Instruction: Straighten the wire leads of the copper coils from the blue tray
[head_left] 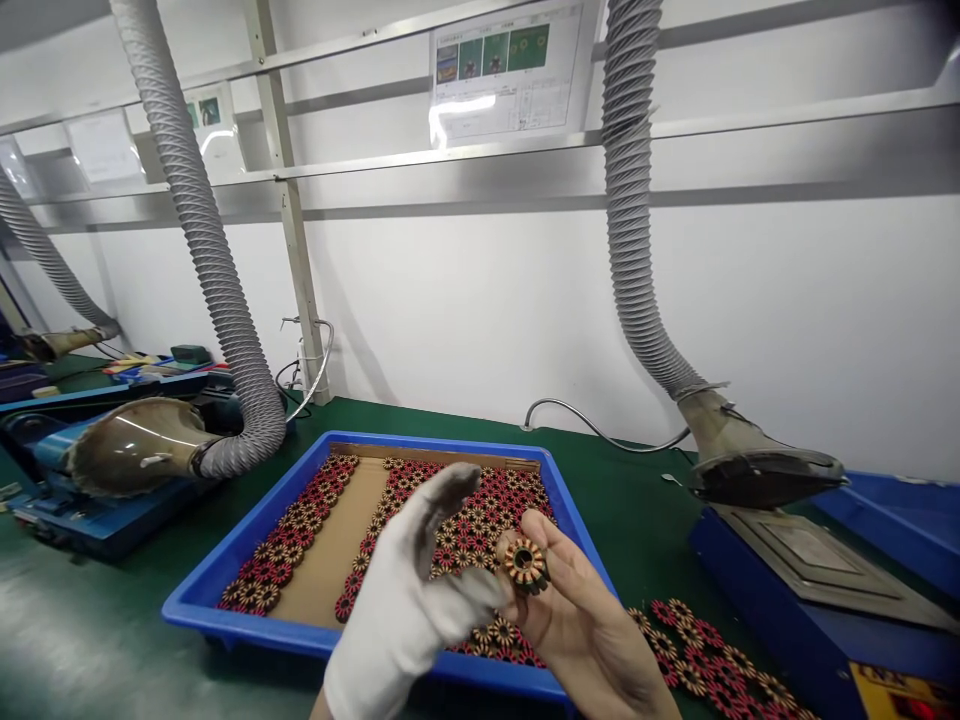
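Observation:
My right hand (581, 620), bare, grips a small motor stator (525, 565) with copper windings between thumb and fingers, its round central hole facing me. To its left is my left hand (409, 600) in a white glove with grey, soiled fingertips. Its fingers and thumb are spread apart with nothing between them; the part nearest the stator is smeared by motion, so contact there cannot be made out. Behind both hands lies a blue tray (247, 620) lined with cardboard. Rows of red and copper-coloured stators (487, 500) fill much of it, partly hidden by my hands.
More stators (697, 650) lie on the green bench at the right, beside a blue machine with a metal plate (810, 550). An extraction hood (757, 460) hangs above it on a grey hose. Another hood (142, 445) stands at the left. A cable (600, 430) runs along the wall.

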